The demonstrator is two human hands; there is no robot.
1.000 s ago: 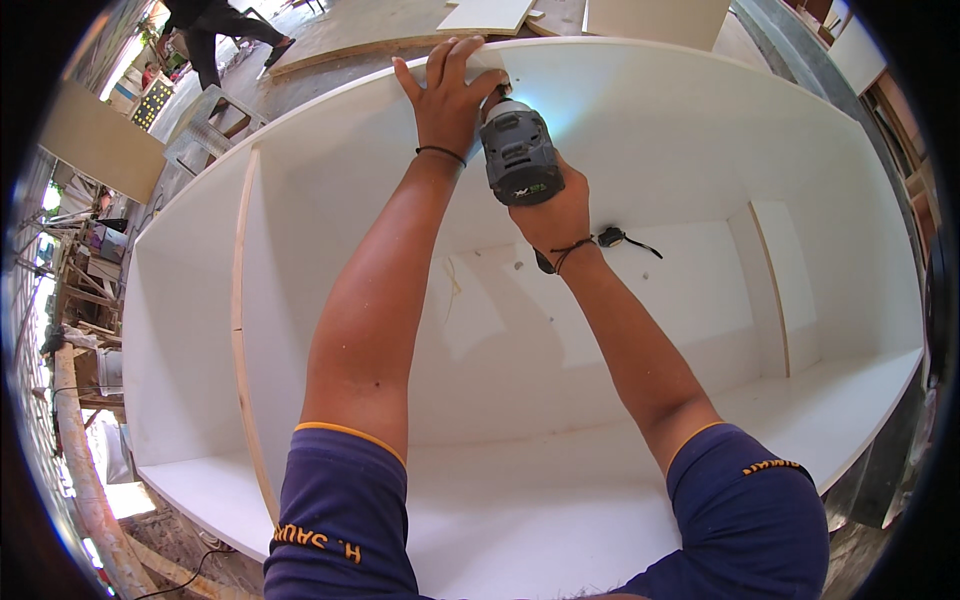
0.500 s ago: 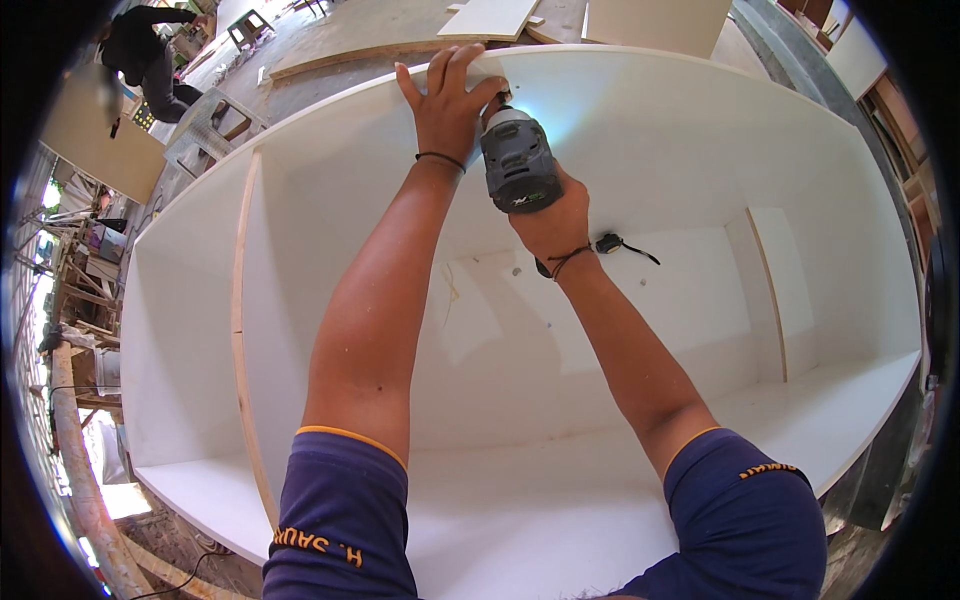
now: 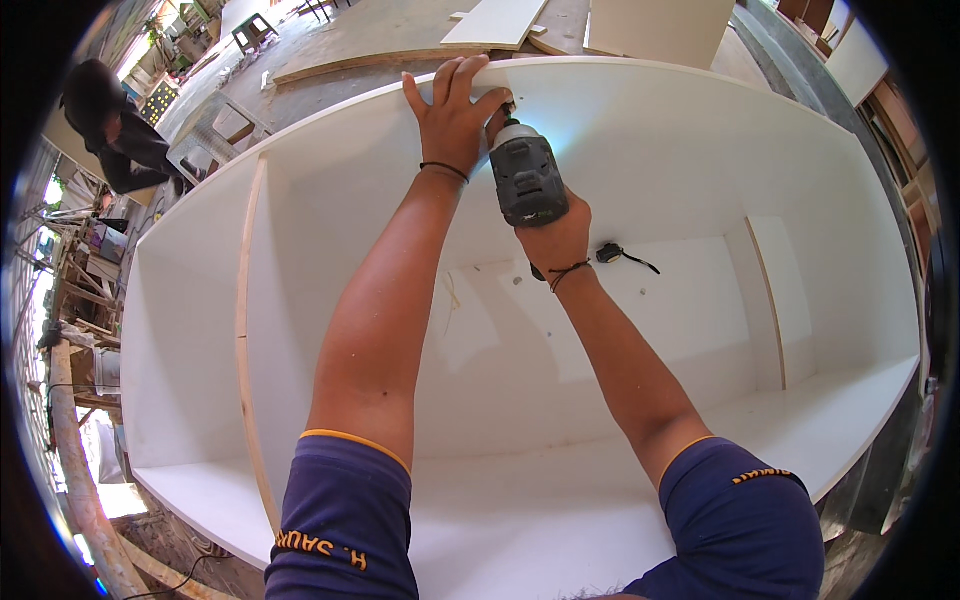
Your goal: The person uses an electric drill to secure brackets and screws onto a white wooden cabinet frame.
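Note:
My right hand (image 3: pixel 560 235) is wrapped round the grip of a black and grey cordless impact driver (image 3: pixel 528 180). Its nose points at the far inner wall of a large white cabinet carcass (image 3: pixel 480 510), and its light shines on the panel. My left hand (image 3: pixel 452 120) lies at that wall's upper edge, three fingers spread. Its thumb and index finger come together beside the driver's tip; whatever they pinch is hidden. Below my right hand, a small black tape measure (image 3: pixel 609 253) with a strap rests inside the carcass.
Wood-edged dividers stand inside the carcass at left (image 3: pixel 243 330) and right (image 3: pixel 766 300). Small bits of debris lie on its bottom panel. Beyond the far edge are boards (image 3: pixel 495 22) and a grey stool (image 3: pixel 215 130). Another person (image 3: pixel 120 140) crouches at the far left.
The driver has shifted slightly right and toward me, its tip still beside my left fingers. At the far left, the other person has bent down and come nearer the carcass.

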